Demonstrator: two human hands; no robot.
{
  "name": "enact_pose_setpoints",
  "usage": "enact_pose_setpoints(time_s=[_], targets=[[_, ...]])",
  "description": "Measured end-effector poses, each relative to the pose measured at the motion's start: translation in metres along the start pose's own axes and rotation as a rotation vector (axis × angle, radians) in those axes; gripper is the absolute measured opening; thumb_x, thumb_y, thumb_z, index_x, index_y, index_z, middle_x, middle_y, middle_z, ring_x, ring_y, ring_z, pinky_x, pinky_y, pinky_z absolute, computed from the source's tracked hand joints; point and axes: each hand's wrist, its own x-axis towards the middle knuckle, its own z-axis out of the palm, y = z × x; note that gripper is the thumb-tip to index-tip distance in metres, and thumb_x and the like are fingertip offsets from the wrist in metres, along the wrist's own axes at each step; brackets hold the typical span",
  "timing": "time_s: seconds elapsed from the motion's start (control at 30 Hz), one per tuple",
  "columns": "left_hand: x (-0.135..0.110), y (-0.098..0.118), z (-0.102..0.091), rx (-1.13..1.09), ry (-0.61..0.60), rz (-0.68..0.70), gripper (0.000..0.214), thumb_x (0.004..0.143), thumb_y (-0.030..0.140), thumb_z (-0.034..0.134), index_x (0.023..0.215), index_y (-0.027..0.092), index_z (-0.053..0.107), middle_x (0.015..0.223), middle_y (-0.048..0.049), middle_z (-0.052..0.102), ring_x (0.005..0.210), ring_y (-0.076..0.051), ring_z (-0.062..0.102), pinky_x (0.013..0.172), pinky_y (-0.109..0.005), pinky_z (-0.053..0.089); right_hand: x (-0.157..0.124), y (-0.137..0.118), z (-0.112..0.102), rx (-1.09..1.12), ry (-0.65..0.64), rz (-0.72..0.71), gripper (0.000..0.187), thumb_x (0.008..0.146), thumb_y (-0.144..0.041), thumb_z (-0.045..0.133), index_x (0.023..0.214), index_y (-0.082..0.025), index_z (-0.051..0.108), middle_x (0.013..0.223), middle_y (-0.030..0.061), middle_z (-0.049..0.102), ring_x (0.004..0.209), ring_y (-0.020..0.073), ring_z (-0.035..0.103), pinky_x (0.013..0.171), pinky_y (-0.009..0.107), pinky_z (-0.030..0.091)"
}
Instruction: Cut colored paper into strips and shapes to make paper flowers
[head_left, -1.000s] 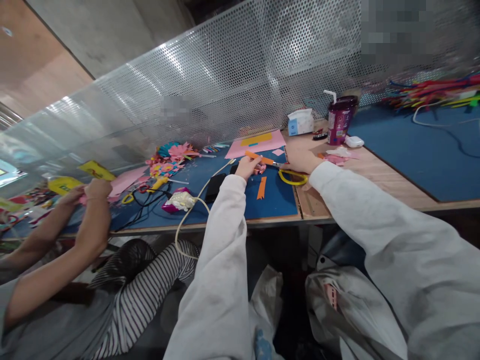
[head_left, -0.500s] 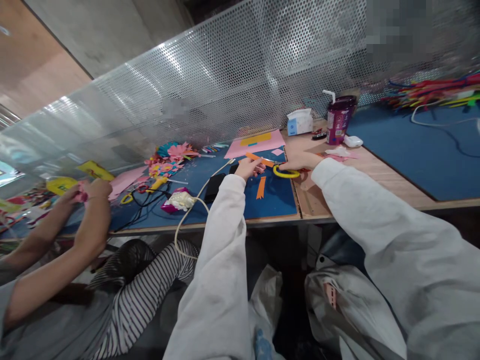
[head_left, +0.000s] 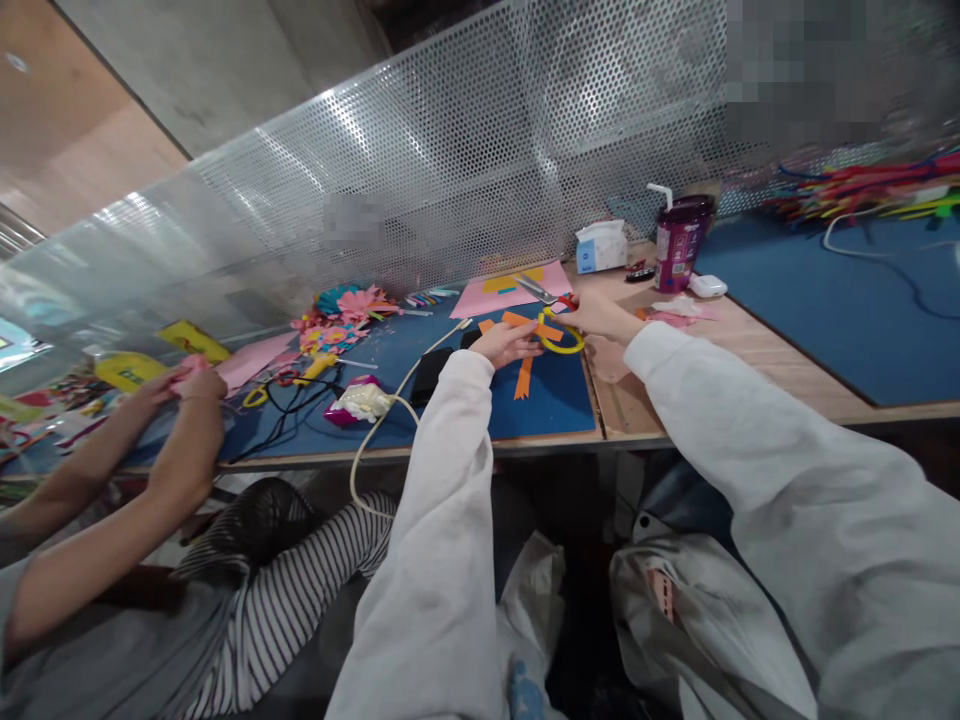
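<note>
My left hand (head_left: 508, 345) pinches an orange paper strip (head_left: 519, 321) just above the blue mat. In my right hand (head_left: 604, 318) is a pair of scissors (head_left: 534, 289), its blades pointing up and left over pink paper. A red part shows at my right fingers, and a yellow loop hangs beside the orange strip. Below my left fingertips, another orange strip (head_left: 523, 382) with a notched end lies on the blue mat (head_left: 551, 415). Beyond both hands lies a pink sheet (head_left: 469, 298) with a yellow piece on it.
A purple cup (head_left: 679, 250) with a straw, a tissue pack (head_left: 601, 247) and a white case (head_left: 708, 286) stand behind my right hand. Left are a pale cable (head_left: 409, 375), a glue gun (head_left: 315, 369) and paper flowers (head_left: 360, 303). Another person's hands (head_left: 199, 380) hold something pink.
My right hand has turned the scissors so the blades point up, away from the orange strip. My left palm has rolled upward, still pinching the strip.
</note>
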Motion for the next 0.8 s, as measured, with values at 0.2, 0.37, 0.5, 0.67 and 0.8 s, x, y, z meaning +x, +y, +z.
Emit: enact_pose_setpoints(time_s=[0.2, 0.37, 0.5, 0.67, 0.8], targets=[[-0.002, -0.002, 0.003, 0.08, -0.04, 0.015, 0.016, 0.08, 0.026, 0.069, 0.078, 0.01, 0.066, 0.069, -0.0066, 0.07, 0.077, -0.016, 0.07, 0.094, -0.037, 0.049, -0.007, -0.016, 0.021, 0.017, 0.203, 0.004, 0.026, 0.074, -0.035, 0.067, 0.068, -0.018, 0.049, 0.064, 0.0011, 0.054, 0.059, 0.0131, 0.049, 0.056, 0.026, 0.036], [-0.002, -0.004, 0.005, 0.077, -0.072, -0.028, 0.02, 0.081, 0.023, 0.067, 0.067, 0.01, 0.059, 0.053, 0.0009, 0.057, 0.062, -0.012, 0.065, 0.085, -0.034, 0.052, -0.007, -0.01, 0.032, 0.053, 0.2, -0.069, 0.029, 0.071, -0.038, 0.069, 0.074, -0.018, 0.048, 0.075, 0.0056, 0.059, 0.069, 0.0177, 0.054, 0.063, 0.029, 0.041], [-0.002, -0.004, 0.004, 0.001, -0.095, 0.029, 0.026, 0.079, 0.024, 0.069, 0.062, 0.011, 0.054, 0.045, 0.0071, 0.042, 0.053, -0.007, 0.056, 0.079, -0.031, 0.054, -0.005, -0.004, 0.034, -0.021, 0.173, -0.266, 0.04, 0.067, -0.043, 0.073, 0.087, -0.017, 0.05, 0.093, 0.0126, 0.061, 0.083, 0.0247, 0.058, 0.074, 0.034, 0.046], [-0.006, 0.0, 0.003, -0.005, -0.1, 0.03, 0.032, 0.081, 0.025, 0.067, 0.057, 0.012, 0.049, 0.047, 0.0065, 0.041, 0.054, -0.007, 0.054, 0.08, -0.032, 0.055, -0.004, -0.004, 0.029, -0.211, 0.111, -0.36, 0.033, 0.079, -0.043, 0.062, 0.094, -0.016, 0.052, 0.099, 0.0167, 0.06, 0.091, 0.029, 0.058, 0.08, 0.038, 0.045], [-0.01, 0.003, 0.005, 0.003, -0.072, -0.004, 0.027, 0.081, 0.023, 0.067, 0.061, 0.013, 0.052, 0.047, 0.0077, 0.038, 0.054, -0.007, 0.053, 0.079, -0.032, 0.055, -0.004, -0.002, 0.021, -0.288, 0.085, -0.329, 0.045, 0.08, -0.043, 0.06, 0.11, -0.012, 0.05, 0.111, 0.0213, 0.057, 0.102, 0.0307, 0.057, 0.085, 0.037, 0.043]])
